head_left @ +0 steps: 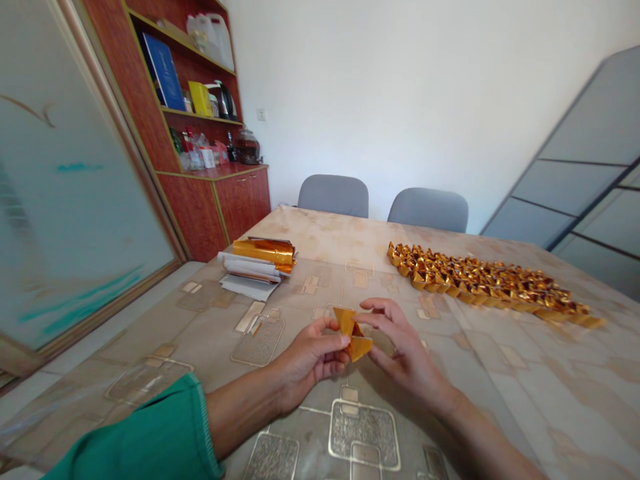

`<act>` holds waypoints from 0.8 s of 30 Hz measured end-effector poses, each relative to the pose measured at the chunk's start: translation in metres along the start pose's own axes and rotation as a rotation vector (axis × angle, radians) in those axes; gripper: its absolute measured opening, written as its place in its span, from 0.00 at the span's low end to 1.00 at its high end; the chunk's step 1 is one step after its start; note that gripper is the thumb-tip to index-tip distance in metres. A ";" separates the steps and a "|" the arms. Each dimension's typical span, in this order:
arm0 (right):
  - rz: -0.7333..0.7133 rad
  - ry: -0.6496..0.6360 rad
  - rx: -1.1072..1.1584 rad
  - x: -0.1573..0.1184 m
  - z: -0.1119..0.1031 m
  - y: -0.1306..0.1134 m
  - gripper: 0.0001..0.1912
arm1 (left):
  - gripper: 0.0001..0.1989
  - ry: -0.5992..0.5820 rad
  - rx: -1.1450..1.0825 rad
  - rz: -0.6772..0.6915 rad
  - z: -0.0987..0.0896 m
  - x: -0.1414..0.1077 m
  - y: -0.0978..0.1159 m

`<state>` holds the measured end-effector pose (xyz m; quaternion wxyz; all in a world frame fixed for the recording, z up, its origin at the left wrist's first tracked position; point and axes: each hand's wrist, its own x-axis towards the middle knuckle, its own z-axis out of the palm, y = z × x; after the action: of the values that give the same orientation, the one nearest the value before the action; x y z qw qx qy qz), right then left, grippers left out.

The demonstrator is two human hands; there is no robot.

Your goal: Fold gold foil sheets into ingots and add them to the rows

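My left hand (310, 360) and my right hand (405, 353) meet above the patterned table cover (295, 333), both pinching a folded piece of gold foil paper (353, 332). The piece is bent into angular points, and my fingers hide part of it. Beyond my left hand lies a stack of white paper sheets (253, 277), with a roll of gold foil (263, 252) on top. Beyond my right hand spreads a large, tightly packed array of folded gold foil ingots (480, 283), well apart from both hands.
A green sleeve (135, 433) covers my left forearm. Two grey chairs (383, 197) stand past the table's far edge. A red-brown wooden cabinet (215, 207) with cluttered shelves stands at the back left. A frosted glass door (70, 187) runs along the left, and grey panels (585, 173) lean at the right.
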<state>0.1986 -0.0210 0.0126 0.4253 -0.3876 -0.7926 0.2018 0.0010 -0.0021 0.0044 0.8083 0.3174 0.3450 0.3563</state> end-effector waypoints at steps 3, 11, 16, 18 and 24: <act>-0.021 -0.018 -0.042 0.002 -0.001 0.000 0.11 | 0.19 -0.055 0.042 -0.010 0.000 -0.001 -0.002; 0.249 0.067 0.109 0.003 0.005 -0.007 0.11 | 0.10 0.005 0.382 0.396 0.003 0.002 -0.003; 0.370 0.082 0.259 0.001 0.015 -0.006 0.12 | 0.10 0.016 0.360 0.429 0.005 0.003 -0.004; 0.402 0.064 0.361 0.001 0.019 -0.008 0.13 | 0.11 0.043 0.307 0.384 0.005 0.003 -0.005; 0.374 0.066 0.430 0.001 0.010 -0.011 0.11 | 0.15 0.056 0.026 0.154 0.001 0.004 0.000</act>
<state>0.1855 -0.0266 0.0147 0.4785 -0.4345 -0.6321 0.4274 0.0031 0.0008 0.0038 0.7641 0.3434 0.3468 0.4218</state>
